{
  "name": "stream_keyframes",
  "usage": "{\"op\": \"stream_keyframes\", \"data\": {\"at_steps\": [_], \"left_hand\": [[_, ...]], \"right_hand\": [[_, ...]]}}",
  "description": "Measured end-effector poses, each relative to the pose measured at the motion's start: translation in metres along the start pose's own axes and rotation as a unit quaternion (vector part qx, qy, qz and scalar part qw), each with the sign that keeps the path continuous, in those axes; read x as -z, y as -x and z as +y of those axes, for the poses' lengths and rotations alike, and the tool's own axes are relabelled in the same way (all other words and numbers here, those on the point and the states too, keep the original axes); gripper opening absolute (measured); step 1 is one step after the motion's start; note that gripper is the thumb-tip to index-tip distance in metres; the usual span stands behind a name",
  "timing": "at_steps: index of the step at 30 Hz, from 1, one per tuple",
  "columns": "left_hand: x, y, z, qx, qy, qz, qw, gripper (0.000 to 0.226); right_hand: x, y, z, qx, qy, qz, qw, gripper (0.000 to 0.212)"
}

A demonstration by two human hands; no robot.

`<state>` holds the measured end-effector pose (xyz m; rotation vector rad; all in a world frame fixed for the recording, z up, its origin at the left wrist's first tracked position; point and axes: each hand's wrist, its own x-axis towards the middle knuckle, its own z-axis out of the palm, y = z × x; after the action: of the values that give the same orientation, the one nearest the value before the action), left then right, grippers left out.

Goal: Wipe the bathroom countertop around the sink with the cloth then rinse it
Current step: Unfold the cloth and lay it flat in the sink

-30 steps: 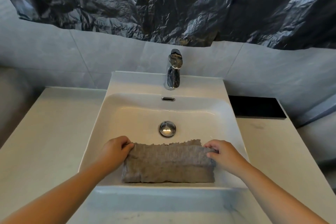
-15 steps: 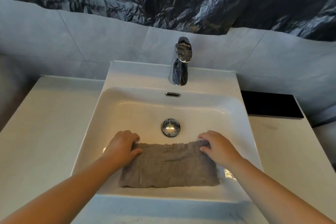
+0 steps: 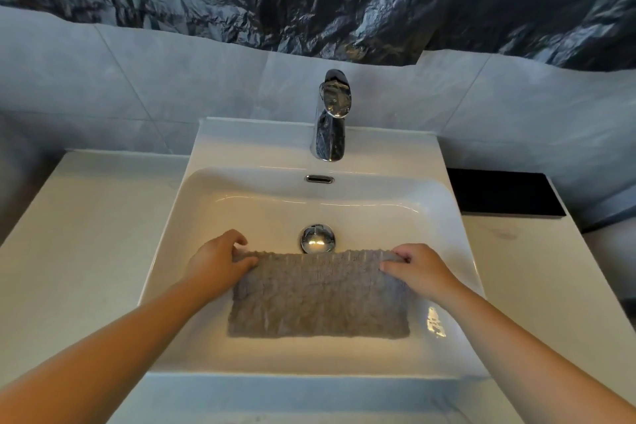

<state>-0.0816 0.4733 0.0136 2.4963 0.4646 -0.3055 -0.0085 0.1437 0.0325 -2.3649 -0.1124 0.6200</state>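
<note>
Two hands, left hand (image 3: 216, 263) and right hand (image 3: 421, 268), pinch the far corners of a grey rectangular terry cloth (image 3: 318, 296) inside the white ceramic sink (image 3: 165, 251); pale surface (image 3: 69, 234) lies open beside each.

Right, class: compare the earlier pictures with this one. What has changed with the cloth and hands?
The left hand and right hand carried the cloth toward the faucet, its top edge now reaching the drain. Each still pinches a top corner; no water runs.
</note>
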Motion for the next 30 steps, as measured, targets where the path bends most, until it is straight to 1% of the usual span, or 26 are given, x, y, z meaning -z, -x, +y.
{"op": "stream_keyframes", "data": {"at_steps": [2, 4, 7, 9, 10, 13, 15, 16, 18, 19, 20, 21, 23, 26, 28, 30], "left_hand": [[-0.003, 0.006, 0.000, 0.010, 0.039, 0.032, 0.999, 0.041], [-0.002, 0.013, -0.003, -0.002, 0.029, 0.047, 0.998, 0.038], [0.005, 0.023, -0.009, -0.013, 0.041, 0.063, 0.997, 0.028], [0.011, 0.030, -0.011, -0.006, 0.065, 0.058, 0.996, 0.021], [0.014, 0.034, -0.012, -0.004, 0.076, 0.053, 0.996, 0.017], [0.026, 0.043, -0.018, 0.004, 0.125, 0.026, 0.992, 0.009], [0.037, 0.048, -0.025, 0.010, 0.159, 0.016, 0.987, 0.008], [0.043, 0.051, -0.028, 0.013, 0.167, 0.017, 0.986, 0.008], [0.051, 0.056, -0.036, 0.019, 0.164, 0.027, 0.986, 0.011], [0.055, 0.058, -0.040, 0.021, 0.158, 0.029, 0.987, 0.011], [0.058, 0.060, -0.043, 0.023, 0.153, 0.029, 0.988, 0.011], [0.061, 0.061, -0.046, 0.024, 0.150, 0.029, 0.988, 0.011], [0.066, 0.063, -0.051, 0.019, 0.143, 0.036, 0.989, 0.009], [0.070, 0.064, -0.053, 0.008, 0.137, 0.045, 0.990, 0.006], [0.066, 0.065, -0.049, -0.007, 0.127, 0.032, 0.991, 0.004], [0.055, 0.065, -0.040, -0.015, 0.113, -0.001, 0.994, 0.009]], "right_hand": [[-0.003, 0.004, -0.009, -0.004, -0.003, -0.009, 1.000, 0.041], [-0.007, 0.007, -0.020, -0.016, -0.025, -0.002, 1.000, 0.035], [-0.012, 0.012, -0.048, -0.058, -0.117, -0.020, 0.991, 0.006], [-0.016, 0.016, -0.068, -0.085, -0.174, -0.056, 0.979, 0.020], [-0.020, 0.018, -0.078, -0.089, -0.189, -0.071, 0.975, 0.023], [-0.038, 0.020, -0.108, -0.084, -0.223, -0.090, 0.967, 0.024], [-0.060, 0.017, -0.127, -0.090, -0.246, -0.096, 0.960, 0.024], [-0.072, 0.015, -0.137, -0.107, -0.283, -0.104, 0.948, 0.025], [-0.094, 0.014, -0.157, -0.153, -0.375, -0.141, 0.903, 0.031], [-0.102, 0.013, -0.163, -0.165, -0.393, -0.159, 0.890, 0.036], [-0.108, 0.011, -0.166, -0.164, -0.378, -0.169, 0.896, 0.041], [-0.111, 0.009, -0.166, -0.154, -0.341, -0.167, 0.912, 0.045], [-0.112, 0.005, -0.158, -0.132, -0.262, -0.125, 0.948, 0.043], [-0.105, 0.004, -0.141, -0.114, -0.166, -0.067, 0.977, 0.023], [-0.103, 0.007, -0.129, -0.071, -0.059, -0.067, 0.993, 0.010], [-0.106, 0.015, -0.119, -0.027, 0.030, -0.094, 0.995, 0.004]]}}
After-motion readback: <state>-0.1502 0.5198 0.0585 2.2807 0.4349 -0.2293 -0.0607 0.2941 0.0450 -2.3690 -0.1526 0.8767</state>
